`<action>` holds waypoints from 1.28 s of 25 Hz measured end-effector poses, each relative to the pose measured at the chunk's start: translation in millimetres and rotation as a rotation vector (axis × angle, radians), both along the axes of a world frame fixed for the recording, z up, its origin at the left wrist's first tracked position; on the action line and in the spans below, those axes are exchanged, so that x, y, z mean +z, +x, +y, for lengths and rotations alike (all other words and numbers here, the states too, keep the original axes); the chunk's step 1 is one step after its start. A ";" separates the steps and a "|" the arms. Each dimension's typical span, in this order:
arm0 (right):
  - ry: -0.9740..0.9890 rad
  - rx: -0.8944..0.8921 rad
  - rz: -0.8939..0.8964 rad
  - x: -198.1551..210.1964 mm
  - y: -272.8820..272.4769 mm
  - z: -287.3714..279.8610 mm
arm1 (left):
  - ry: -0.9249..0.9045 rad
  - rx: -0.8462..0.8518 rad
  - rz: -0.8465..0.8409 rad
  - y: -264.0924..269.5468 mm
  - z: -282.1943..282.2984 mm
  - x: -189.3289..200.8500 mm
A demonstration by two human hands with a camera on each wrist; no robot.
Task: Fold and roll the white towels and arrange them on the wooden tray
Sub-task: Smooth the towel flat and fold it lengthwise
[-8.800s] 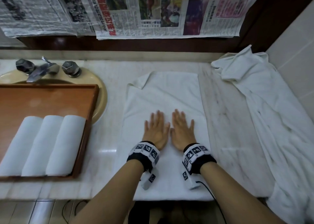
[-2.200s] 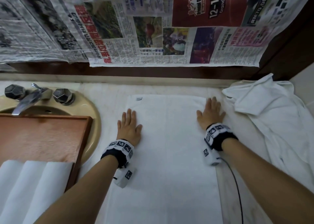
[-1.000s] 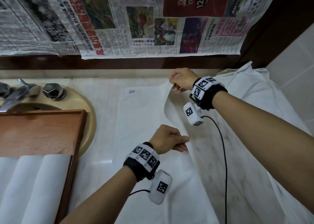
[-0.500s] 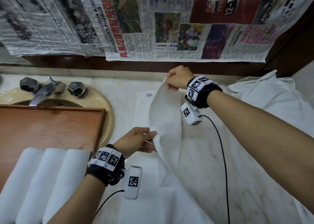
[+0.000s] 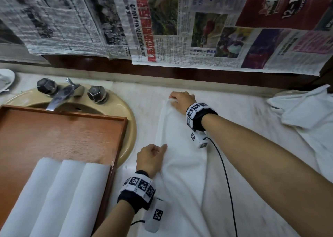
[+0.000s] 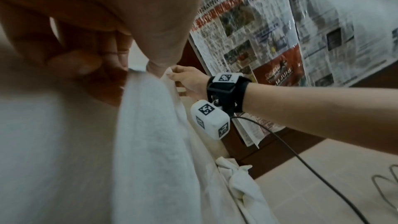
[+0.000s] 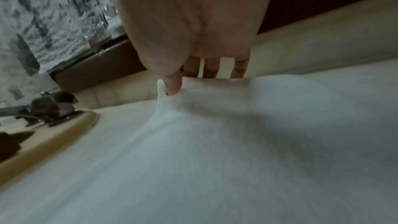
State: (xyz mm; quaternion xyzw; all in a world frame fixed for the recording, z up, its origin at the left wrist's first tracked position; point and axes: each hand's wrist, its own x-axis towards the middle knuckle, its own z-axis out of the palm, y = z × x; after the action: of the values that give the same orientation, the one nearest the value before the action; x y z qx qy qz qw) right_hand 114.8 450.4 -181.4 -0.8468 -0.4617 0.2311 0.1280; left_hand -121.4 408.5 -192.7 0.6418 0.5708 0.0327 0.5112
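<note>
A white towel (image 5: 180, 164) lies on the marble counter, folded over lengthwise, with its doubled edge along the left. My right hand (image 5: 173, 100) pinches its far corner down at the counter; in the right wrist view the thumb (image 7: 172, 83) presses that corner (image 7: 160, 91). My left hand (image 5: 159, 149) pinches the same edge about midway along, fingers (image 6: 86, 62) curled on the cloth (image 6: 150, 125). The wooden tray (image 5: 63, 134) sits at the left, over the sink, with three rolled white towels (image 5: 54, 197) side by side at its near end.
A beige sink (image 5: 126, 114) with a metal faucet (image 5: 61, 94) lies partly under the tray. Loose white towels (image 5: 310, 118) are heaped at the right. Newspaper sheets (image 5: 162, 29) cover the wall behind. A black cable (image 5: 227, 173) trails from my right wrist across the towel.
Both hands carried the towel's lifted right edge over to the left and lowered it onto the left edge. The towel now lies doubled lengthwise instead of hanging in the air.
</note>
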 end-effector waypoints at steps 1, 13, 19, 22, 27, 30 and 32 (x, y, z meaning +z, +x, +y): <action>0.004 0.020 0.016 -5.2 2.3 0.5 | 0.050 -0.009 0.016 5.4 3.1 -0.6; 0.049 0.121 0.079 -5.3 28.7 2.9 | 0.144 0.079 -0.028 2.0 6.1 -7.3; 0.007 0.032 -0.012 -12.1 17.6 10.9 | 0.145 0.103 0.024 1.9 9.7 -11.0; -0.009 0.021 -0.048 -13.5 12.6 11.4 | 0.169 0.080 0.083 4.8 11.5 -13.5; 0.012 0.422 -0.248 -17.1 -30.6 -50.4 | 0.150 0.089 0.144 7.3 14.8 -15.7; -0.117 0.772 -0.238 -30.3 -31.8 -89.5 | 0.154 0.074 0.171 10.2 16.2 -13.3; -0.206 0.529 -0.252 -32.3 -15.5 -79.3 | 0.156 0.052 0.186 12.7 16.9 -9.8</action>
State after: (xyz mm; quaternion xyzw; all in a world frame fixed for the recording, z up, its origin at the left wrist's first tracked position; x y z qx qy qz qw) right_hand 99.3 371.1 -213.7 -0.7277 -0.6525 0.1950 -0.0816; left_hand -108.7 425.4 -202.5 0.6647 0.6279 0.0304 0.4036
